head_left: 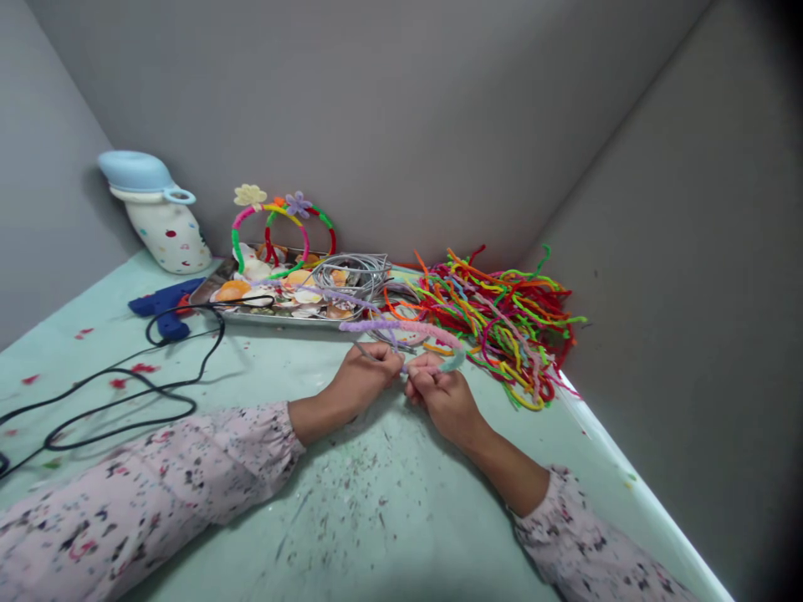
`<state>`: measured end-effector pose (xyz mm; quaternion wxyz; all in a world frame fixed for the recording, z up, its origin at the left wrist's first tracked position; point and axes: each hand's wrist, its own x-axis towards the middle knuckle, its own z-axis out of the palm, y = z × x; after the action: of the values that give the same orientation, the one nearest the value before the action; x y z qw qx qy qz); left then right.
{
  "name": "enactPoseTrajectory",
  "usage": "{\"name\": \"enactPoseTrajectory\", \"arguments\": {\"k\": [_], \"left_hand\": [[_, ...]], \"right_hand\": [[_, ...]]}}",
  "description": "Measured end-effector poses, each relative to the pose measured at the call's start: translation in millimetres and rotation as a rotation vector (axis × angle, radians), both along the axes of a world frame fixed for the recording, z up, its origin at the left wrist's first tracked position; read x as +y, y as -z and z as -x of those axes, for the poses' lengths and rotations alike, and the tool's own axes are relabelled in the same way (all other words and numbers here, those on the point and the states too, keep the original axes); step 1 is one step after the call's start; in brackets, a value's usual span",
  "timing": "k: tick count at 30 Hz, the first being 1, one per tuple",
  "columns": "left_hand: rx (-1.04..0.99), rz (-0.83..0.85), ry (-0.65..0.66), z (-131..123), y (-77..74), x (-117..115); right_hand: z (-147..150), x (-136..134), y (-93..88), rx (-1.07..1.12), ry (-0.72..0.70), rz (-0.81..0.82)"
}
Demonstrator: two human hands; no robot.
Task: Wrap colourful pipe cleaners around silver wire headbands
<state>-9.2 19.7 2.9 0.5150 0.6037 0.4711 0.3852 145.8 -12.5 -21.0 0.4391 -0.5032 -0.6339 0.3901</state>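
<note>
At the far left of the table [389, 518], a spotted bottle with a blue lid [168, 230] stands by the wall, probably to keep it out of your way. Just nearer lies a blue glue gun [164, 301], its black cord [194, 406] looping loosely along the left side, away from your work. To its right, the metal tray [282, 321] gathers shells [232, 291] together, and two colourful wrapped rings [237, 249] topped with flowers stand upright there, perhaps to spare their fuzzy petals. A coil of grey wire [359, 272] rests over the tray's right end. In the middle, near side of the tray, your left hand [360, 378] pinches a grey wire end between thumb and fingers. Your right hand [448, 403] meets it almost tip to tip, thumb and fingers pinching the pale green end of a fuzzy purple, pink and green band [420, 328], which arches beyond your hands; so close a grip seems meant to steady a thin, springy piece. At the far right, a heap of bright pipe cleaners [495, 309] spreads beside the wall, presumably within easy reach of your right hand
</note>
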Motion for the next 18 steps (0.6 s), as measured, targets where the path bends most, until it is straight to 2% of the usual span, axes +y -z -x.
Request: {"name": "enactPoseTrajectory", "arguments": {"k": [4, 12, 18], "left_hand": [[0.014, -0.001, -0.010, -0.9, 0.9, 0.9], [-0.102, -0.051, 0.061, 0.4, 6.9, 3.4], [-0.133, -0.061, 0.021, 0.0, 11.8, 5.9]], "right_hand": [[-0.2, 1.1, -0.8, -0.004, -0.006, -0.010], [2.7, 6.7, -9.3, 0.100, 0.091, 0.127], [2.1, 11.0, -10.0, 0.199, 0.144, 0.220]]}}
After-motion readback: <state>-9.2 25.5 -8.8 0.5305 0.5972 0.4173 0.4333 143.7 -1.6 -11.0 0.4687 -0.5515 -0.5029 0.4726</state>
